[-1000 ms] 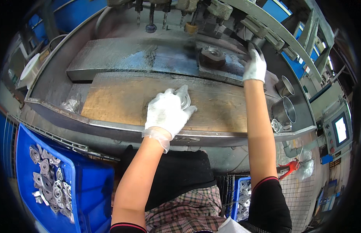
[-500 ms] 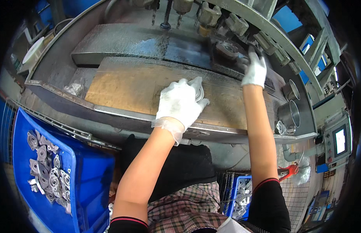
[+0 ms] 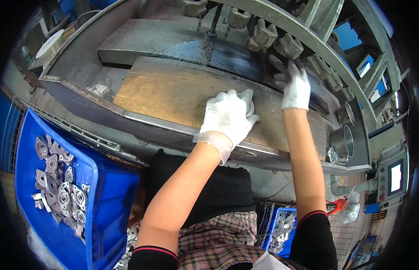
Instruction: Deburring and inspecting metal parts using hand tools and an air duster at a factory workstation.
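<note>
My left hand (image 3: 227, 116), in a white glove, rests over the wooden board (image 3: 160, 92) with its fingers closed around a grey metal flange casting (image 3: 248, 100). Most of that casting is hidden behind the hand. My right hand (image 3: 296, 90), gloved too, is raised at the far right of the board, beside the machine's dark metal bed (image 3: 245, 60). Its fingers are spread and slightly blurred, with nothing visible between them. Just above it hang the spindle heads (image 3: 264, 33).
Drill bits (image 3: 228, 31) point down over the bed. A blue bin (image 3: 90, 180) of grey castings (image 3: 64, 195) stands at lower left, a smaller blue crate (image 3: 281, 229) at lower right. Metal cups (image 3: 342, 141) and a control panel (image 3: 395, 175) are on the right.
The whole view has shifted rightward and slightly down. My right hand has moved a little left relative to the machine. The left hand still grips the casting over the board.
</note>
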### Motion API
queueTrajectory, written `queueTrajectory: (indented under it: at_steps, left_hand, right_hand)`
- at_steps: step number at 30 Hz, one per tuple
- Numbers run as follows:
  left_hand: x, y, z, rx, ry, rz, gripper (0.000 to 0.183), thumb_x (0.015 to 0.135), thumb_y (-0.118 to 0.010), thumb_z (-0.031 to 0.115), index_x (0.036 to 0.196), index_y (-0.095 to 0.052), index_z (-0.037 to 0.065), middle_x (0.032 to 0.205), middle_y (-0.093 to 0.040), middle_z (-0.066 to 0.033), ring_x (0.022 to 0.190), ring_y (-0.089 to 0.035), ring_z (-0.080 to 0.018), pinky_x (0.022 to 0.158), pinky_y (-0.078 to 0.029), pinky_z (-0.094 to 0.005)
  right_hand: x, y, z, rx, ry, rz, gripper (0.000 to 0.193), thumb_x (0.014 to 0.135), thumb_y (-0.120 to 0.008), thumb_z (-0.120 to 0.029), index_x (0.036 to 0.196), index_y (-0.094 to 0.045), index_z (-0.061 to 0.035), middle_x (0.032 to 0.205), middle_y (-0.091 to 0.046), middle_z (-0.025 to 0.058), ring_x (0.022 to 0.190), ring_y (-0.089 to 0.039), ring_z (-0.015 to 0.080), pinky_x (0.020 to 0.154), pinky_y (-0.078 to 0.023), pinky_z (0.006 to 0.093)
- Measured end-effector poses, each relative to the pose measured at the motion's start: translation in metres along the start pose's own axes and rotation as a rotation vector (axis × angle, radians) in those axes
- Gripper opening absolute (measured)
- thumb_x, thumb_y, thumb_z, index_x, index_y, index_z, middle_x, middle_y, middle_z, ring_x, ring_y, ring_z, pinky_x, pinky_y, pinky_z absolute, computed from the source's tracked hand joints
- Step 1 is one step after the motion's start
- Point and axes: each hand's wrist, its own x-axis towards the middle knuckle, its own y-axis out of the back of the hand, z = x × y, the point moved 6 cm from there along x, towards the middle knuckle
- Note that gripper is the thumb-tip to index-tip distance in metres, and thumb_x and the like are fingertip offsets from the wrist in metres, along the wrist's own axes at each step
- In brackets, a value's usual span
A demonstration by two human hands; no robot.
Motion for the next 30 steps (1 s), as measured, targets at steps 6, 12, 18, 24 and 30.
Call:
queueTrajectory:
  at_steps: [6, 12, 18, 24, 30]
  left_hand:
    - [0.0, 0.001, 0.0, -0.005, -0.015, 0.024, 0.06, 0.084, -0.073, 0.041, 0.132, -0.059, 0.01, 0.108, -0.068, -0.0182, 0.1, -0.067, -0.0357, 0.088, -0.054, -0.0445]
    - [-0.001, 0.0, -0.001, -0.02, -0.028, 0.046, 0.058, 0.086, -0.07, 0.041, 0.133, -0.059, 0.01, 0.107, -0.067, -0.0185, 0.099, -0.067, -0.0362, 0.088, -0.054, -0.0443]
    - [0.0, 0.0, 0.0, -0.003, -0.02, 0.06, 0.047, 0.086, -0.068, 0.038, 0.122, -0.064, 0.007, 0.104, -0.067, -0.0204, 0.097, -0.067, -0.0386, 0.087, -0.054, -0.0466]
    - [0.0, 0.002, 0.0, -0.022, -0.079, 0.125, 0.027, 0.084, -0.065, 0.027, 0.096, -0.071, 0.004, 0.094, -0.07, -0.0216, 0.091, -0.067, -0.0393, 0.082, -0.054, -0.0481]
    - [0.002, 0.006, 0.005, -0.064, -0.046, 0.058, 0.036, 0.089, -0.063, 0.036, 0.103, -0.07, 0.004, 0.103, -0.07, -0.0208, 0.095, -0.067, -0.04, 0.085, -0.054, -0.0501]
  right_hand:
    - [0.022, -0.044, 0.019, -0.015, -0.091, 0.082, 0.036, 0.094, -0.062, -0.019, 0.124, -0.057, 0.0005, 0.101, -0.072, 0.014, 0.064, -0.065, 0.0206, 0.058, -0.051, 0.0318]
    - [-0.024, -0.039, -0.009, -0.139, -0.047, -0.008, 0.039, 0.096, -0.064, -0.027, 0.123, -0.057, 0.0018, 0.099, -0.074, 0.0139, 0.064, -0.065, 0.017, 0.056, -0.051, 0.0294]
    - [-0.004, -0.082, 0.012, -0.307, -0.092, -0.053, 0.032, 0.095, -0.063, -0.028, 0.104, -0.06, 0.0032, 0.082, -0.069, 0.0148, 0.062, -0.063, 0.0195, 0.056, -0.049, 0.0304]
    - [-0.029, -0.139, 0.012, -0.513, 0.207, -0.218, 0.04, 0.095, -0.059, -0.038, 0.112, -0.066, -0.0026, 0.095, -0.07, 0.0273, 0.095, -0.067, 0.0425, 0.087, -0.05, 0.0475]
    - [-0.007, -0.158, 0.006, -0.643, 0.094, -0.187, 0.052, 0.093, -0.059, -0.047, 0.121, -0.065, -0.0028, 0.11, -0.069, 0.0263, 0.107, -0.064, 0.0438, 0.092, -0.049, 0.0475]
